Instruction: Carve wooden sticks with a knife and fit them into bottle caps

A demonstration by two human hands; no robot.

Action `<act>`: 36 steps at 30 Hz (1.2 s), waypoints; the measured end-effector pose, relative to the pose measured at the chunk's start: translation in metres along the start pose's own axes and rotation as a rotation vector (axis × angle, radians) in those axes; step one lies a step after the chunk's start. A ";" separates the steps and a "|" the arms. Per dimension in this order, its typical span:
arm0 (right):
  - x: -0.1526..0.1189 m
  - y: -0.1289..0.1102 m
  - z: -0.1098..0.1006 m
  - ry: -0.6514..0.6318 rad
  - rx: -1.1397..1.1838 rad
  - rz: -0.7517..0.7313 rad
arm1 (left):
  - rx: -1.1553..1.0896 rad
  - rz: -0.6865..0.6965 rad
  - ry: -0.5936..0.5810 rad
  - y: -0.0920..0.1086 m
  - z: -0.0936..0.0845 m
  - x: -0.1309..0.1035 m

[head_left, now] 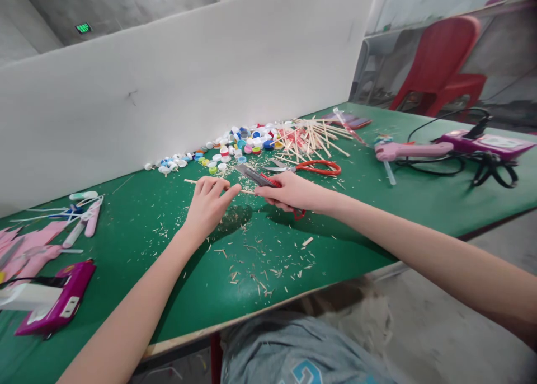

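Observation:
My left hand (211, 204) is closed round a thin wooden stick (191, 181), whose one end pokes out to the left and whose other end reaches toward my right hand. In my right hand (290, 192) is a red and black utility knife (255, 177), its blade pointing up and to the left above the stick. The fingertips of both hands are close together over the green table. Wood shavings (268, 269) lie scattered beneath and in front of them. Just behind the knife rest scissors (321, 168) with orange-red handles.
Colourful bottle caps (235, 143) and a heap of wooden sticks (314, 137) lie along the white partition (188, 87). To the right are a pink glue gun (413, 150) and a purple power strip (490, 143). Another purple power strip (71, 303) and pink sheets (36, 241) occupy the left.

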State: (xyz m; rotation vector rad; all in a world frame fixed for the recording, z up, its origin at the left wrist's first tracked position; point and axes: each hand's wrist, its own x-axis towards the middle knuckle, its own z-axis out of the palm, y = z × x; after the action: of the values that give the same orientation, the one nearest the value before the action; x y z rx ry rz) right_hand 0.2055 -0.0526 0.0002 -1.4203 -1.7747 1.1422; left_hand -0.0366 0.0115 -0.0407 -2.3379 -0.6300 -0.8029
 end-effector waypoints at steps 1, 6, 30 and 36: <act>0.000 0.001 0.001 -0.012 -0.001 0.000 | -0.026 -0.009 0.002 0.001 0.000 0.000; -0.001 -0.001 0.004 -0.032 0.050 -0.004 | -0.213 -0.170 0.074 0.002 0.001 0.001; -0.011 0.000 0.014 -0.032 -0.669 -0.467 | -1.441 -1.204 0.426 0.004 0.001 0.020; -0.003 0.007 0.022 -0.026 -0.945 -0.620 | -1.441 -1.063 0.383 0.011 -0.007 0.026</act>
State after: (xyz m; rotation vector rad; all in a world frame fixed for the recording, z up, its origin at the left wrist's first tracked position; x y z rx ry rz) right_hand 0.1903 -0.0604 -0.0162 -1.1094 -2.6643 -0.0468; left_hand -0.0142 0.0056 -0.0229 -2.5987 -1.4528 -2.8461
